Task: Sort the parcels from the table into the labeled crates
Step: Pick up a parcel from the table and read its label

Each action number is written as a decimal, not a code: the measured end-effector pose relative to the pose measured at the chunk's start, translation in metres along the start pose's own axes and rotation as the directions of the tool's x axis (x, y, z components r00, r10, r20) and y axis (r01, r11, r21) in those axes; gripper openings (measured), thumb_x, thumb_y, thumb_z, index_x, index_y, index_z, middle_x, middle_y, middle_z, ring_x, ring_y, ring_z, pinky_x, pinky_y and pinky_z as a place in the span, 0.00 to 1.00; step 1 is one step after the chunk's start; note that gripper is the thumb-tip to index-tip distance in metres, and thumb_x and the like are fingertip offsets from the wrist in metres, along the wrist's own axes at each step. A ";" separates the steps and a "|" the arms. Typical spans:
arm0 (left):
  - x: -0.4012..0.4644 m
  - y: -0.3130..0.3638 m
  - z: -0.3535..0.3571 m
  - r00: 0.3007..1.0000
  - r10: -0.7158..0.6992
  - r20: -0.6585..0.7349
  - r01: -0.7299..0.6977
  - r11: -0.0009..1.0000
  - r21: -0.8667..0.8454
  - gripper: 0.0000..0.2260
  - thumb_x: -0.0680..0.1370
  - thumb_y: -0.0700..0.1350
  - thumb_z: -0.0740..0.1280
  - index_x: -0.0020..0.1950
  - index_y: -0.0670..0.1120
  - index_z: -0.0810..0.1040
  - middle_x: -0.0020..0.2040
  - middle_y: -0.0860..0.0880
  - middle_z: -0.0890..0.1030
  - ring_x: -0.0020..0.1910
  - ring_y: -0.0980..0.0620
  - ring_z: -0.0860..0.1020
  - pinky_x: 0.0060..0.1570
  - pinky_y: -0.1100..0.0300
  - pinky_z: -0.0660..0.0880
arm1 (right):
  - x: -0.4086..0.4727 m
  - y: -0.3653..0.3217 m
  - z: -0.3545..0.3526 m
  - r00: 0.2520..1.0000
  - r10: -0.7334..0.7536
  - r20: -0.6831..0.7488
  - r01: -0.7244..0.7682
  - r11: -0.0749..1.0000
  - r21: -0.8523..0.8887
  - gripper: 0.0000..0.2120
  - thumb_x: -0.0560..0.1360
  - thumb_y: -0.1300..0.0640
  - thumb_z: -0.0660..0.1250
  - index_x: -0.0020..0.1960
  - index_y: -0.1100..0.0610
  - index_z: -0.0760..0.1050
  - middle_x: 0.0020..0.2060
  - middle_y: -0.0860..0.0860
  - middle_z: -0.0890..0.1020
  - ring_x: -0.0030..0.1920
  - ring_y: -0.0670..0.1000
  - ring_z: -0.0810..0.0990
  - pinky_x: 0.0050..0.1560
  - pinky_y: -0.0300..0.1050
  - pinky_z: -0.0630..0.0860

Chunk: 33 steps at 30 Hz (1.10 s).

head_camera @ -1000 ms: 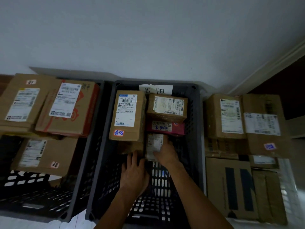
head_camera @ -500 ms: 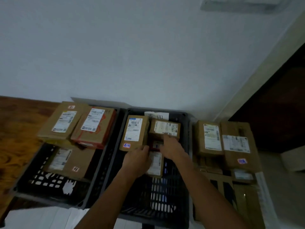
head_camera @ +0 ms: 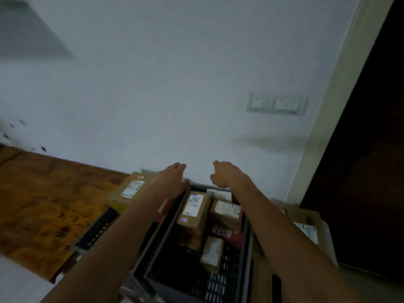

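Observation:
A dark grey middle crate (head_camera: 246, 248) holds several labelled cardboard parcels: a tall one (head_camera: 193, 212) at the left, a flat one (head_camera: 226, 212) at the back right, a red one (head_camera: 225, 234) under it and a small one (head_camera: 212, 253) lying in front. A white paper label (head_camera: 218, 194) stands at the crate's far wall. My left hand (head_camera: 173, 179) and my right hand (head_camera: 226, 174) are both raised above the crate's far rim with loosely curled fingers, holding nothing.
A left crate (head_camera: 98, 228) carries a cardboard parcel (head_camera: 129, 190) on its far edge. More cardboard boxes (head_camera: 308, 228) lie at the right. A wooden floor (head_camera: 43, 197) stretches to the left, a white wall with a switch panel (head_camera: 276, 103) is ahead, and a dark doorway (head_camera: 367, 149) is at the right.
Both hands have let go of the small parcel and lifted out of the middle crate. The camera has tilted up toward the wall.

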<state>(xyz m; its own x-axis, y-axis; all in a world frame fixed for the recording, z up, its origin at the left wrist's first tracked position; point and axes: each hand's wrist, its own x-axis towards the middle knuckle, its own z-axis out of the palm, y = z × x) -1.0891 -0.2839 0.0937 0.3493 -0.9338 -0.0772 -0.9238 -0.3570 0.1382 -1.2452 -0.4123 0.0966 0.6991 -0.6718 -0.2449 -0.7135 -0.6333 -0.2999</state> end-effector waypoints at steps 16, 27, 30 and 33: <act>-0.176 -0.145 -0.201 0.861 -0.330 -0.387 0.369 0.929 0.028 0.29 0.82 0.55 0.62 0.80 0.46 0.58 0.79 0.47 0.63 0.75 0.45 0.66 0.71 0.46 0.67 | -0.051 -0.286 -0.109 0.870 -0.439 -0.224 0.413 0.898 -0.154 0.28 0.84 0.48 0.58 0.79 0.60 0.60 0.75 0.60 0.68 0.72 0.60 0.70 0.68 0.54 0.69; -0.351 -0.304 -0.248 0.675 -0.596 -0.435 0.648 0.761 -0.036 0.29 0.82 0.55 0.62 0.80 0.48 0.60 0.78 0.47 0.64 0.74 0.44 0.68 0.68 0.45 0.71 | -0.100 -0.523 -0.058 0.674 -0.710 -0.204 0.683 0.704 -0.195 0.27 0.83 0.48 0.59 0.77 0.61 0.62 0.73 0.60 0.70 0.70 0.61 0.71 0.65 0.53 0.71; -0.392 -0.348 -0.249 0.628 -0.663 -0.408 0.700 0.710 -0.075 0.27 0.82 0.54 0.63 0.79 0.49 0.62 0.77 0.47 0.65 0.73 0.43 0.68 0.68 0.43 0.71 | -0.106 -0.583 -0.036 0.615 -0.768 -0.179 0.750 0.640 -0.167 0.24 0.83 0.48 0.60 0.73 0.60 0.66 0.68 0.60 0.73 0.64 0.60 0.75 0.58 0.52 0.73; -0.422 -0.390 -0.258 0.583 -0.698 -0.415 0.732 0.673 -0.105 0.27 0.80 0.55 0.64 0.77 0.49 0.63 0.75 0.46 0.67 0.70 0.43 0.71 0.66 0.42 0.72 | -0.099 -0.645 -0.022 0.570 -0.804 -0.168 0.791 0.592 -0.155 0.22 0.82 0.47 0.61 0.69 0.60 0.69 0.64 0.60 0.75 0.59 0.60 0.77 0.51 0.50 0.73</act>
<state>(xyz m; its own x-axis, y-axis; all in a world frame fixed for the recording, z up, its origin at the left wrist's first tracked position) -0.8360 0.2436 0.3270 0.9138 -0.3047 0.2685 -0.3500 -0.9262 0.1401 -0.8549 0.0542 0.3350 0.9644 0.0620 0.2569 0.1228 -0.9659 -0.2280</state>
